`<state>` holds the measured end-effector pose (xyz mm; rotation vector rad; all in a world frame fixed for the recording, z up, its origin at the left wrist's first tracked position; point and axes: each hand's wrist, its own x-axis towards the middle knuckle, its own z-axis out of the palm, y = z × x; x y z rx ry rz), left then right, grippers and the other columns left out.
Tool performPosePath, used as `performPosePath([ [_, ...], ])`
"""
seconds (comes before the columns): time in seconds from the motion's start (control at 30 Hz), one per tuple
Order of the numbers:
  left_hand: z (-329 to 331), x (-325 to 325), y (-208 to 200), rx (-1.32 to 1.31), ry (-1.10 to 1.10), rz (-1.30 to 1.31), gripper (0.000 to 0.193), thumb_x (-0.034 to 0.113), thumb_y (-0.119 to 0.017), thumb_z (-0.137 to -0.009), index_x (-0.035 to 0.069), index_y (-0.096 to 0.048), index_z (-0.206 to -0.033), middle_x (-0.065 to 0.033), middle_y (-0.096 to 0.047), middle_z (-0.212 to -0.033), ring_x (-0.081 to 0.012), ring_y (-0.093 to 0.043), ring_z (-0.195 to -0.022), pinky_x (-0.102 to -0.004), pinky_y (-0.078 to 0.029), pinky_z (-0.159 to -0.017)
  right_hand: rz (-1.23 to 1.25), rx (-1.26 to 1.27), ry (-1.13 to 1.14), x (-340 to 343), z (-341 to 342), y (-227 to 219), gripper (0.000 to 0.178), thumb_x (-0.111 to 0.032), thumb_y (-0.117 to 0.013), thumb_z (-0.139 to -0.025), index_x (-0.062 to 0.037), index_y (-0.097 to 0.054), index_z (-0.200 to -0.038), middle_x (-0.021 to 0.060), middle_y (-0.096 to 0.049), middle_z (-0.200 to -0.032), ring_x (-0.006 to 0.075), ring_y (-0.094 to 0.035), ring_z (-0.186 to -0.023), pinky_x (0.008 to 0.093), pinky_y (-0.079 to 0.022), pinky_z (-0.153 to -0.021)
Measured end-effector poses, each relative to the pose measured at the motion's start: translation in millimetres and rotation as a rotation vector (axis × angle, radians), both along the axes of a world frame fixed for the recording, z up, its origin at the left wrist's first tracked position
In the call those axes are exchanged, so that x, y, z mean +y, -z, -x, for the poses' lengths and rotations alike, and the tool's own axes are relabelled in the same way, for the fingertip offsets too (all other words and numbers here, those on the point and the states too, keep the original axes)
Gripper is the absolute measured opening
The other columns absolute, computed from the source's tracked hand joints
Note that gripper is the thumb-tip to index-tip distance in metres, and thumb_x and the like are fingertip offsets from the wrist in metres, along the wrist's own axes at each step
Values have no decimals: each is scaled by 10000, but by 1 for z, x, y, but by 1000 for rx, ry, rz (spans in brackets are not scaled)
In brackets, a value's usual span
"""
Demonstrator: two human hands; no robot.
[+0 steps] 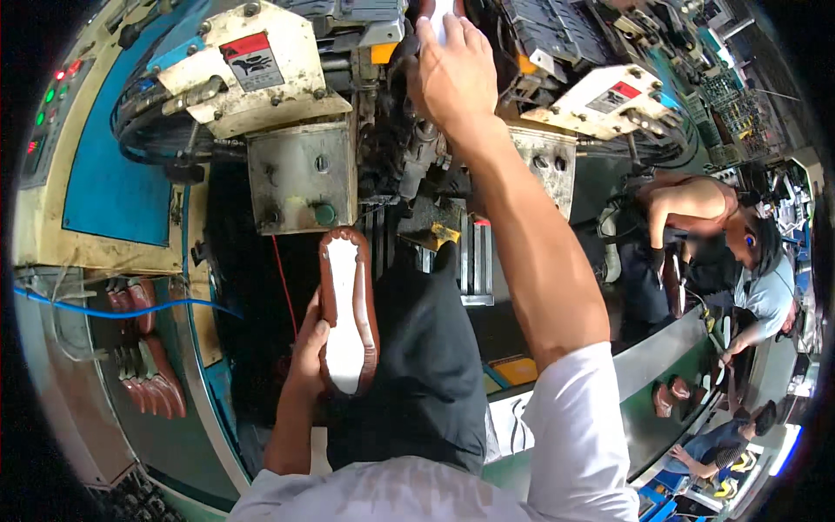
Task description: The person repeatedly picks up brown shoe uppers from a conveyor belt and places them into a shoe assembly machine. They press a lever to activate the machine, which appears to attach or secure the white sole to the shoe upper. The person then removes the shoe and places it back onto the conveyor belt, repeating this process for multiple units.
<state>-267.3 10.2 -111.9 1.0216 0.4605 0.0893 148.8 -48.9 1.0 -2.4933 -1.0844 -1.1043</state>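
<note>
My left hand (308, 346) grips a brown shoe upper (372, 331) by its lower side, above my lap. Its underside faces up and shows a long white insole board (346, 304), with the brown edge folded over it. My right arm reaches forward into the machine (417, 157). There my right hand (459, 74) is closed over a second brown shoe upper (419, 7), whose white underside also faces up. The picture's top edge cuts off part of that second piece, and my fingers cover some of it.
Cream machine plates (252, 70) with hoses flank the work spot. A control panel (54, 113) with lit buttons stands at left. Brown shoe uppers (152, 374) lie on the left shelf, and more brown shoes (670, 396) on the conveyor (644, 426) at right, beside several co-workers.
</note>
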Motion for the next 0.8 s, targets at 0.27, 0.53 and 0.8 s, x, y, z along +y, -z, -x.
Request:
performPosePath([
  [0.27, -32, 2, 24, -1, 50, 202, 714, 325, -459, -1086, 44, -231, -1701, -141, -413, -1668, -270, -424, -1537, -419, -324, -1275, -22, 37, -9, 3, 10, -30, 430, -203, -608, -966, -48, -648, -1365, 261, -637, -1394, 421, -555, -1379, 502, -409, -1181],
  [0.53, -5, 4, -2, -95, 19, 448, 792, 247, -549, -1054, 92, -164, -1728, -151, -396, -1686, -299, -471, -1511, -451, -395, -1247, 34, 69, 19, 10, 2, -46, 544, -269, -690, -938, -91, -606, -1446, 272, -628, -1405, 435, -547, -1380, 501, -432, -1171],
  [0.8, 111, 25, -24, -25, -178, 20, 909, 183, -667, -970, 57, -189, -1732, -130, -434, -1657, -248, -483, -1464, -388, -360, -1232, -141, 135, -392, -65, 130, 27, 535, -103, -740, -893, -84, -682, -1424, 193, -422, -1683, 423, -398, -1541, 513, -315, -1279],
])
